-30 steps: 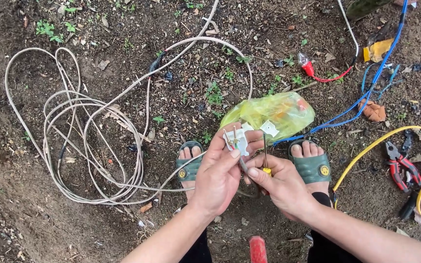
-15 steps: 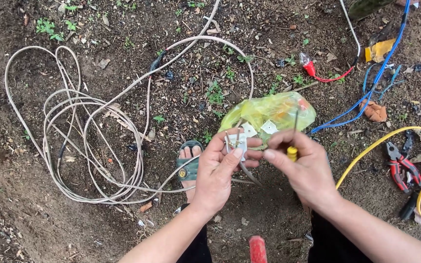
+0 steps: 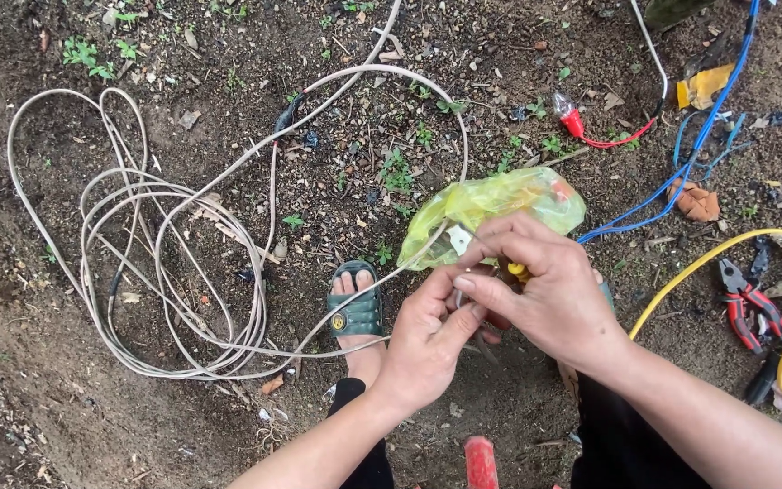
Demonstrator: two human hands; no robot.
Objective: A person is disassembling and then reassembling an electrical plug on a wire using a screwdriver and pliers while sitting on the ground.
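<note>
White cable (image 3: pixel 138 272) lies coiled on the soil at the left, one strand running to the hands. Left hand (image 3: pixel 427 340) pinches that strand's end, fingers narrowly closed. Right hand (image 3: pixel 545 290) curls tight round one yellow-handled tool (image 3: pixel 518 269), over one green plastic bag (image 3: pixel 500 204). One pair of red pliers (image 3: pixel 748 303) lies far right.

My right hand (image 3: pixel 549 294) covers most of the small yellow-handled tool (image 3: pixel 518 269) and my right foot; the red handle (image 3: pixel 481 462) runs off the bottom edge.
</note>
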